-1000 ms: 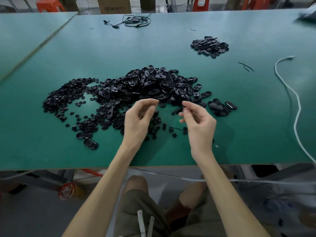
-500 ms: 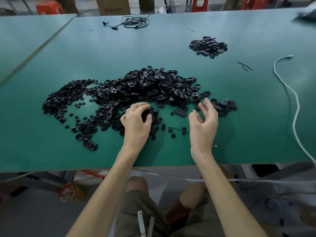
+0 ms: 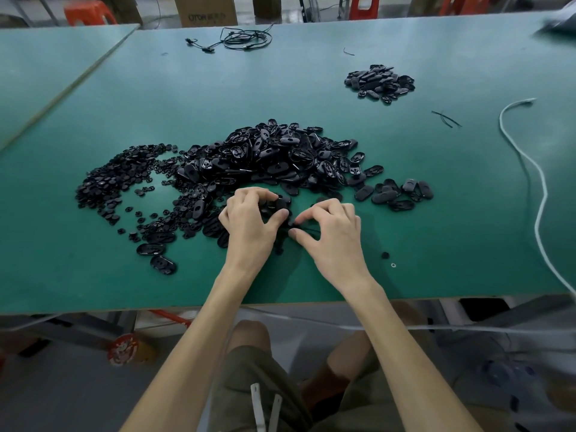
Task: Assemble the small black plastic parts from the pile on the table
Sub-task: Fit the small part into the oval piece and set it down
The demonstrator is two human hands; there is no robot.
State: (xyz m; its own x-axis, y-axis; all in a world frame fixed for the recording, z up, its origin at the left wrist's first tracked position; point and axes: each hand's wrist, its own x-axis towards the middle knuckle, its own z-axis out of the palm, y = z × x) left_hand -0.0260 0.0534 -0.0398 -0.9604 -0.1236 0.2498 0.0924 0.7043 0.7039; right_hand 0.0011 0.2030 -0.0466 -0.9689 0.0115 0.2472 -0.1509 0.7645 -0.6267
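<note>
Head view, only one I had. Main pile (image 3: 280, 157) of black oval shells sat mid-way across the green table (image 3: 187, 98). A spread of small round pieces (image 3: 115, 179) fanned off its left side.

Both hands were down at the pile's near edge, nearly touching each other.

Left hand (image 3: 252, 219): fingers curled over an oval shell (image 3: 280, 203) at the pile edge, thumb pressed against its near side. So it was gripping that shell.

Right hand (image 3: 333, 232): index and thumb drawn together, pinching a small black piece (image 3: 292, 226) just beside the left thumb. Other fingers were curled in. The piece was too small and dark to tell its shape.

A few stray shells (image 3: 392, 191) lay just right of the main pile. One loose round piece (image 3: 385, 255) and a tiny pale ring (image 3: 393, 265) lay near the front edge, right of my right wrist.

A smaller pile (image 3: 378, 82) sat far back on the right, well apart from the main one, with thin black strands (image 3: 445, 118) near it. White cord (image 3: 536, 188) snaked down the right side. Black cable (image 3: 243, 39) lay coiled at the far edge. Cardboard box (image 3: 204, 9) and red stool (image 3: 88, 12) stood beyond the table.
</note>
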